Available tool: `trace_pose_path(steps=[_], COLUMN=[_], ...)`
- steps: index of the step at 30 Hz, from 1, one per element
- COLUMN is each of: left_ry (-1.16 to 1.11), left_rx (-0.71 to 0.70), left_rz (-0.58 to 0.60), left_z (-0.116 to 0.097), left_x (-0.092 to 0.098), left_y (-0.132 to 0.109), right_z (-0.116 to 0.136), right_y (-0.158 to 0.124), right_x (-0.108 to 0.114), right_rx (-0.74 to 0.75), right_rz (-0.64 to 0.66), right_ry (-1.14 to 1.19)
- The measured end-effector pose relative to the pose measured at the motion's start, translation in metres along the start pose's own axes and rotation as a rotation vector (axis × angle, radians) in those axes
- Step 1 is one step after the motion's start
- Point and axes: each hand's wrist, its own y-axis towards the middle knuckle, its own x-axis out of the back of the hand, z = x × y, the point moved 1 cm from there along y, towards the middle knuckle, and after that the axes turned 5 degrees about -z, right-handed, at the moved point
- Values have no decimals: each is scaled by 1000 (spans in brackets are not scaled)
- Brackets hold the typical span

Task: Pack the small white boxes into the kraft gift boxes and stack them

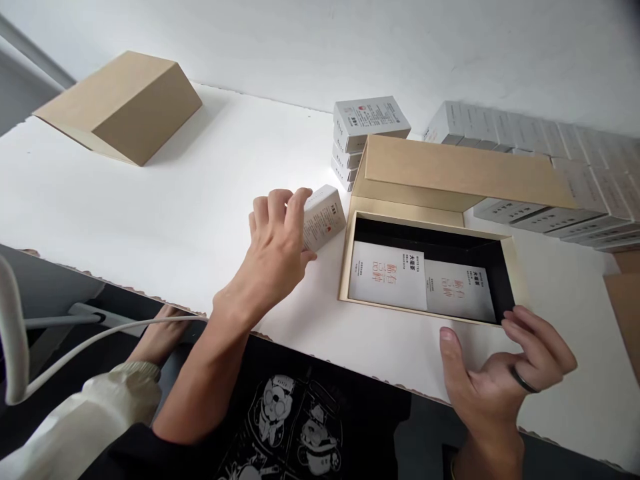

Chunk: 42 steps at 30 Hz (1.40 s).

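Observation:
My left hand (pixel 279 235) is closed on a small white tea box (pixel 324 217) standing on the white table, just left of an open kraft gift box (pixel 350 267). The gift box has a black inside and holds two white tea boxes (pixel 387 275) lying flat side by side; its lid (pixel 465 172) is tipped up behind. My right hand (pixel 505 370) hovers at the box's near right corner, palm up, fingers curled and apart, holding nothing. A dark ring sits on one finger.
A stack of white tea boxes (pixel 370 120) stands behind the gift box. Rows of several more tea boxes (pixel 550 143) run along the wall at right. A closed kraft box (pixel 125 107) lies far left. A white cable (pixel 75 353) hangs below the table edge.

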Motion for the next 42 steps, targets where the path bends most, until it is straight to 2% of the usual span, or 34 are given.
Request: trace_pose_path(steps=[4, 6, 10, 13, 16, 19, 23, 25, 28, 33, 37, 42], left_ry=[137, 169, 35, -7, -14, -18, -118, -216, -287, -184, -179, -158], left_rx=[-33, -38, -47, -43, 72, 219, 287, 186, -88, -358, -418, -500], left_rz=[-47, -23, 183, 291, 359, 298, 47, -31, 26, 124, 228, 346], left_z=[-4, -2, 7, 13, 17, 18, 15, 8, -11, -51, -78, -106], left_x=[3, 3, 7, 10, 12, 18, 38, 50, 59, 43, 26, 20], left_y=[-3, -8, -19, -15, -8, -8, -16, -19, -16, -3, 8, 19], right_z=[7, 10, 13, 14, 15, 16, 17, 17, 14, 7, 1, -2], right_y=[5, 6, 9, 10, 10, 10, 10, 10, 9, 4, 1, 0], right_x=[0, 0, 0, 0, 1, 1, 1, 1, 0, -2, -1, 0], right_rx=[-8, -11, -21, -27, -28, -32, -53, -55, -54, -23, -15, -21], right_rz=[11, 22, 46, 56, 65, 74, 80, 72, 45, -4, -45, -56], right_ry=[-11, -8, -7, -16, -33, -50, -56, -52, -30, 27, 60, 41])
